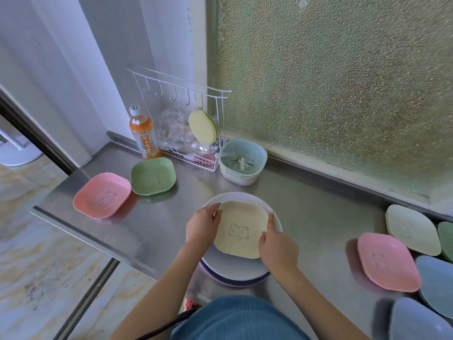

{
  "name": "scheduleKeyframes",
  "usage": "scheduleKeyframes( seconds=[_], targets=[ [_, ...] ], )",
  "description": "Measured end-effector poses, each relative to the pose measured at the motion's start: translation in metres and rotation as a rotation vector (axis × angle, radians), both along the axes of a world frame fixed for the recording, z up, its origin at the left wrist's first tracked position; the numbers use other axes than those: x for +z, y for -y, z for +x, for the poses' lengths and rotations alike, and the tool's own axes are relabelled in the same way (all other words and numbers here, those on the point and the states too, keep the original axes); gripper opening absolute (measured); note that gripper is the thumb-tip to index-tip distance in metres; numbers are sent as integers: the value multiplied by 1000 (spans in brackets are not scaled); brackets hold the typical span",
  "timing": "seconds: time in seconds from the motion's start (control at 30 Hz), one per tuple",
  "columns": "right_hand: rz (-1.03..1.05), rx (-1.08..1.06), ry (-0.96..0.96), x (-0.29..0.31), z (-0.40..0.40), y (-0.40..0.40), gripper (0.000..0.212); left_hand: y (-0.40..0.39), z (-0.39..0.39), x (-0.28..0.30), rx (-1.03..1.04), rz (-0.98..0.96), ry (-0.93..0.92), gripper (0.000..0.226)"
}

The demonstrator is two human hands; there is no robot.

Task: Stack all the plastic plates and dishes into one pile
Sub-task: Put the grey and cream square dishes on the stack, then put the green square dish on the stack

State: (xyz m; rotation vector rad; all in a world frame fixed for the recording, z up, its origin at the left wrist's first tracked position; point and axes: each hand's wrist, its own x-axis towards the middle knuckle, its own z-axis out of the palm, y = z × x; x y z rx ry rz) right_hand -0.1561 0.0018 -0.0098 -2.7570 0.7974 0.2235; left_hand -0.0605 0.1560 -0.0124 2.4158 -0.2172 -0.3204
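Cream plastic is what I am pinching: my left hand at nine o'clock and my right hand at four are curling over the dish rims, centring it on the white plates. Pink dish and green dish are waiting at ten o'clock, more dishes at three.

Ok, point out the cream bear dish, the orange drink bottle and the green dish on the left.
cream bear dish [241, 229]: head view, on its flat base by the bear drawing.
orange drink bottle [144, 136]: head view, on its label.
green dish [153, 177]: head view, on its inner base.
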Motion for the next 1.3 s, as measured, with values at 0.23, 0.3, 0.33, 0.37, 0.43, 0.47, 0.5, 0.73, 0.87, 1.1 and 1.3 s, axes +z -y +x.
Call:
scheduleKeyframes(
  seconds=[0.23, 0.3, 0.33, 0.37, 0.43, 0.47, 0.5, 0.73, 0.87, 1.1, 1.3],
  targets=[
    [-216, 46, 250, 2, 1, -7, 74, -17, 7, 10, 249, -264, -38, 32],
    [-251, 110, 365, 6, 14, -19, 70, -34, 16, 10, 386, -300, 0, 29],
    [-244, 168, 417, 11, 24, -28, 67, -46, 21, 9, 434, -282, 12, 28],
    [-221, 236, 455, 16, 37, -39, 63, -59, 27, 7, 482, -250, 17, 28],
    [-137, 363, 480, 24, 67, -68, 58, -89, 39, 3, 578, -181, 6, 29],
    [-94, 419, 478, 26, 83, -83, 58, -103, 43, 0, 615, -152, -12, 31],
    [-65, 480, 469, 27, 99, -98, 61, -117, 48, -3, 641, -131, -40, 32],
    [-94, 836, 105, -7, 195, -174, 72, -192, 75, -35, 745, -110, -269, 57],
    [-157, 841, -105, -29, 216, -191, 70, -207, 79, -39, 727, -135, -367, 49],
    [-239, 872, -127, -36, 207, -196, 39, -213, 74, -49, 817, -206, -400, 19],
    [-238, 911, -29, -23, 197, -180, 35, -208, 62, -41, 1005, -379, -438, 11]
  ],
)
